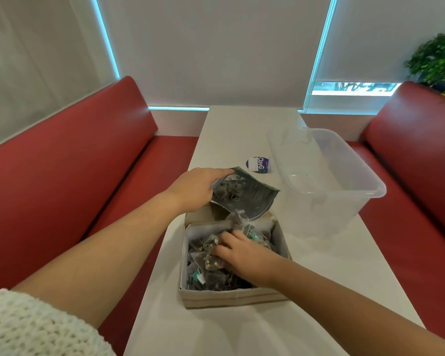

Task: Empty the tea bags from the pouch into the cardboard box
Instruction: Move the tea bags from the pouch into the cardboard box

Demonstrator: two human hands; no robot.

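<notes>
A dark green pouch [249, 197] with a clear window is held tipped over the far end of the cardboard box [231, 298]. My left hand [193, 188] grips the pouch at its upper left edge. Tea bags show through the window, and some spill from its mouth. The box, lined with white paper, holds several mesh tea bags [208, 268] with small green tags. My right hand [242, 255] is inside the box, fingers spread and resting on the tea bags.
A clear plastic tub [344, 191] stands on the white table [242, 330] right of the pouch. A small purple and white packet [258, 164] lies behind the pouch. Red benches run along both sides of the table.
</notes>
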